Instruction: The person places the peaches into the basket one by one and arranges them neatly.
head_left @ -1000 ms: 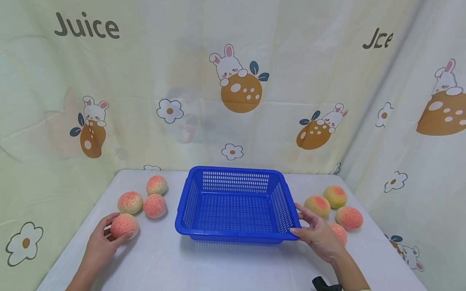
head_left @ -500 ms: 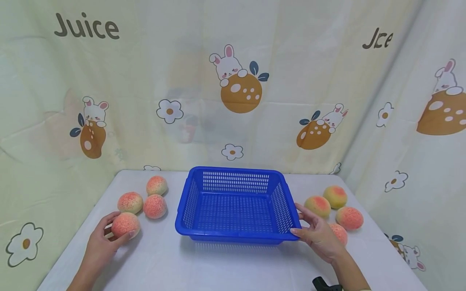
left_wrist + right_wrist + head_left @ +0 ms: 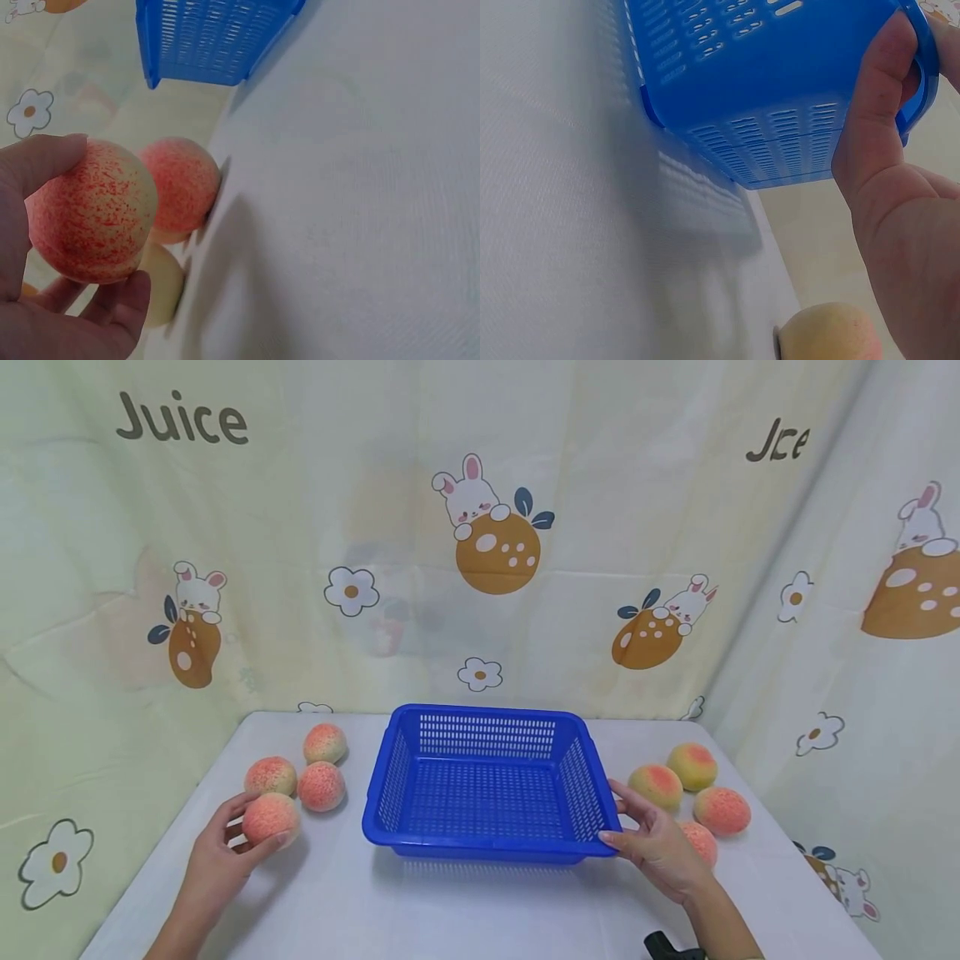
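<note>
My left hand (image 3: 222,857) grips a pink, red-speckled peach (image 3: 272,819) between thumb and fingers. In the left wrist view this peach (image 3: 94,214) is raised off the white table, its shadow falling beside it. A blue plastic basket (image 3: 487,843) with slotted walls stands mid-table with nothing inside. My right hand (image 3: 660,852) holds the basket's right rim near the front corner; in the right wrist view the thumb (image 3: 881,90) lies along the outer wall under the rim. Just behind the held peach are three others: a speckled one (image 3: 268,772), a pink one (image 3: 322,787) and a paler one (image 3: 326,743).
Several more peaches (image 3: 722,811) sit to the right of the basket, close beside my right hand. The white tabletop (image 3: 450,910) ends at a patterned curtain (image 3: 405,635) behind and at both sides. A black object (image 3: 667,946) shows at the right wrist.
My left hand has lifted the peach from the table and carried it slightly right and up. The right hand and the basket have stayed in place.
</note>
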### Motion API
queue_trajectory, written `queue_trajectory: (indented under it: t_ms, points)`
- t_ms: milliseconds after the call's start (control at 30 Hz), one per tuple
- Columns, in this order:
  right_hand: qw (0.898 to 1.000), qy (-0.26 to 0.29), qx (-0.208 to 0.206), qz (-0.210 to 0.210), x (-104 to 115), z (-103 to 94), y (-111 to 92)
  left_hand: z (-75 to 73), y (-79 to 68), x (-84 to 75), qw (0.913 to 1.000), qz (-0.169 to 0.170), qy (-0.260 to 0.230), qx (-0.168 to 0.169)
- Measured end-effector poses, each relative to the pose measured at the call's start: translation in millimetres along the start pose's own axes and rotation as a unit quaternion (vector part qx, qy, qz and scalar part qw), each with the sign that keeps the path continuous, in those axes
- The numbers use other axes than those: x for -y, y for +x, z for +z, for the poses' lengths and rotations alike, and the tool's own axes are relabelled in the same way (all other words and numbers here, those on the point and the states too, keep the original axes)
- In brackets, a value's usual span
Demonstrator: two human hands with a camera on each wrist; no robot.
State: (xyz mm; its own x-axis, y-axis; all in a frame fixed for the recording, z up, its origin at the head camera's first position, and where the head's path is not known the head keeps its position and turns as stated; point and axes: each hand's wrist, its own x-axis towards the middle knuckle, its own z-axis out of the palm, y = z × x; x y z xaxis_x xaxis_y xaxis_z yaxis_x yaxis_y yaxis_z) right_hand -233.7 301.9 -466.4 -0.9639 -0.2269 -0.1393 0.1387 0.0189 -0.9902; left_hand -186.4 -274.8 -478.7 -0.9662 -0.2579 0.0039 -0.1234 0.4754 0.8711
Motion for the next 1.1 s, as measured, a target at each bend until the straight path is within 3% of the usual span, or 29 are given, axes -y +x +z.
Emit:
queue_trajectory:
  t_ms: [333,667,1100]
  points:
    - [1.0,-0.009,-0.004,-0.001,-1.1,-1.0,0.1,4.2,-4.0,-11.6,0.9994,0.029,-0.015,-0.014]
    - [1.0,-0.002,-0.003,0.002,-1.6,-0.7,-0.1,9.1,-1.9,-27.8,0.9999,0.002,-0.012,0.011]
    - [1.0,-0.002,0.0,-0.002,-1.2,-0.2,0.7,14.7,2.6,-52.1,0.9993,0.018,-0.026,0.02]
